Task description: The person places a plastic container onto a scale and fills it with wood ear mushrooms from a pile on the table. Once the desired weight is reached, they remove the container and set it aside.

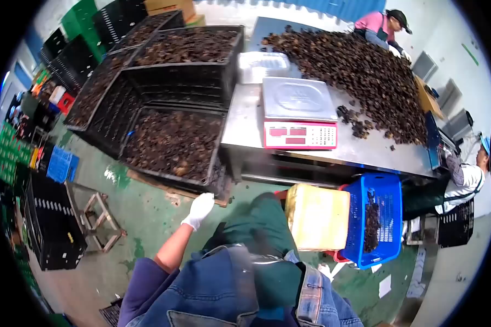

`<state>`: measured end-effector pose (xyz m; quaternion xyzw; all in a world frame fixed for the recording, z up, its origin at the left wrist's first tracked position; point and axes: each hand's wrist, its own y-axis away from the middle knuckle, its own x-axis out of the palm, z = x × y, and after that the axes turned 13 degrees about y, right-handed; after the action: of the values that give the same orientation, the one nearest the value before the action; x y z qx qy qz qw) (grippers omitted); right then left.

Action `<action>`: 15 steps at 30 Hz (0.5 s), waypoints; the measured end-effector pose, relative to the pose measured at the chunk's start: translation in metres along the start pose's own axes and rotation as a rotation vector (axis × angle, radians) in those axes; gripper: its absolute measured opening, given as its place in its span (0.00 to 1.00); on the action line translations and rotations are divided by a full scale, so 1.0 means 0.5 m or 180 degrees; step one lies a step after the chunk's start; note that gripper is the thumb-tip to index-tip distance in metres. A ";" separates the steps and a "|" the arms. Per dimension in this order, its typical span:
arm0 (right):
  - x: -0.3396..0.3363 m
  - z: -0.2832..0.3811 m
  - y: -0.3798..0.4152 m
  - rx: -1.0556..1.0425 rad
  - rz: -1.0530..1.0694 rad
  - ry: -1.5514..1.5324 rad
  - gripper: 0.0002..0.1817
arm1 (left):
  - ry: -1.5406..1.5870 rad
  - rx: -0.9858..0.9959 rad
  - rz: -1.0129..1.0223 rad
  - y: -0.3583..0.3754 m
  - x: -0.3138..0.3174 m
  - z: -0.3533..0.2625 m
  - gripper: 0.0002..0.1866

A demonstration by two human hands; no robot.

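Observation:
My left hand, in a white glove, hangs just in front of the near corner of a large black crate, its fingers curled together with nothing showing in them. Small dark brown pieces cover the crate's floor. Low beside my right hip, only a little of my right hand shows, also gloved in white; its fingers are hidden by my clothes. Nearest to it are a yellowish taped box and a blue basket with some dark pieces inside.
A scale with a red front stands on the metal table, before a wide heap of dark pieces. One person leans over the heap; another person is at right. A wooden stand and black crate are left.

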<state>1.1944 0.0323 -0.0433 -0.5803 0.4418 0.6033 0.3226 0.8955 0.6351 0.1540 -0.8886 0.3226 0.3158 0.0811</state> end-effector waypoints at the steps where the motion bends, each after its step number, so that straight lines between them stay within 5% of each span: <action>1: -0.214 0.117 -0.019 0.1305 -0.0008 -0.0726 0.07 | 0.0466 -0.0107 -0.0170 -0.058 0.005 -0.061 0.14; 3: -0.288 0.135 -0.114 0.0670 -0.0064 -0.0650 0.14 | 0.0366 0.0486 -0.1042 -0.173 0.029 -0.119 0.21; 5: -0.274 0.114 -0.229 -0.0904 -0.1058 0.1033 0.19 | 0.0716 0.0286 -0.1484 -0.276 0.039 -0.161 0.26; 7: -0.357 0.173 -0.333 0.0581 -0.0156 -0.1444 0.17 | 0.1212 -0.0216 -0.1779 -0.365 0.037 -0.204 0.31; 9: -0.418 0.217 -0.455 0.0867 -0.0156 -0.0231 0.16 | 0.0263 -0.0229 -0.2074 -0.438 0.051 -0.180 0.33; 11: -0.457 0.248 -0.561 0.0884 0.0106 -0.0186 0.18 | -0.0191 -0.1129 -0.1962 -0.484 0.037 -0.198 0.35; 15: -0.525 0.199 -0.693 0.0368 -0.0295 -0.0300 0.27 | 0.0923 -0.1386 -0.1985 -0.517 0.089 -0.110 0.26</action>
<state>1.4967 0.2943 0.1541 -0.5515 0.4330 0.5878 0.4036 1.1112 0.7944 0.1545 -0.9756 -0.0287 0.2084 -0.0634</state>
